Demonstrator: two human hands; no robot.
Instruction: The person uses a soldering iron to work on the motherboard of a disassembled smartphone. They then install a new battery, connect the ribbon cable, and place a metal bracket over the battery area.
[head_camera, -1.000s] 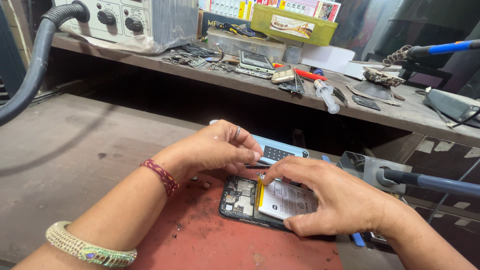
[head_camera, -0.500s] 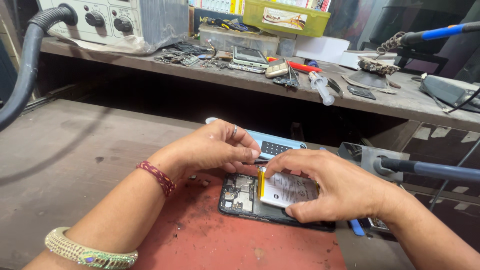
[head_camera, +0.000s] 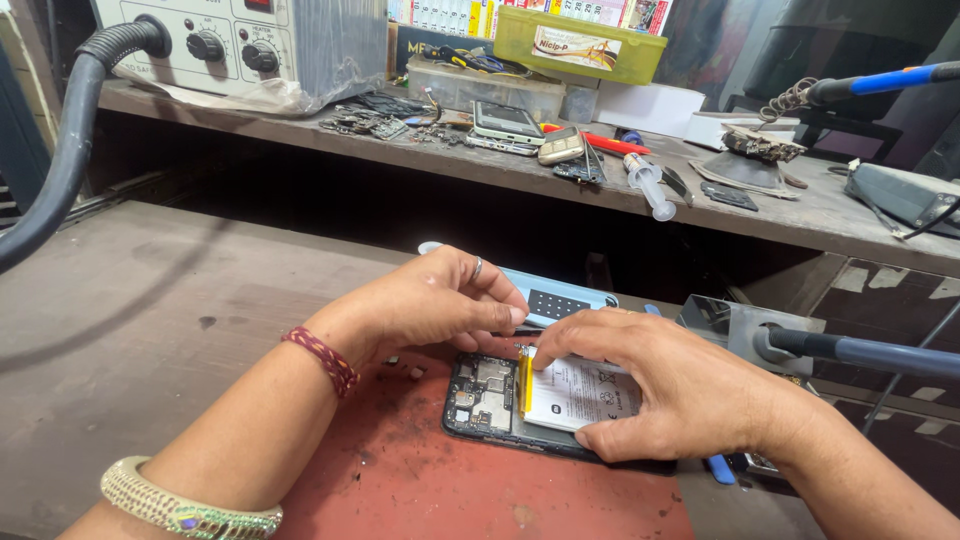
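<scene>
red mat (head_camera: 420, 490) on the bench, opened phone (head_camera: 490, 400) lying at lower centre of the frame. right hand (head_camera: 670, 390) presses flat on the white battery (head_camera: 580, 395), fingers spread, clamped on nothing. left hand (head_camera: 440, 300) pinches a thin tool (head_camera: 520, 330) at the battery's top edge. looks like the battery-seating step; next calls for steady, even pressure.

The one camera sits on my head, looking down and forward, close over my hands (head_camera: 560, 350) on the tabletop (head_camera: 180, 300). Its upper part takes in the cluttered shelf (head_camera: 800, 215) facing me. No second view shares the scene.
</scene>
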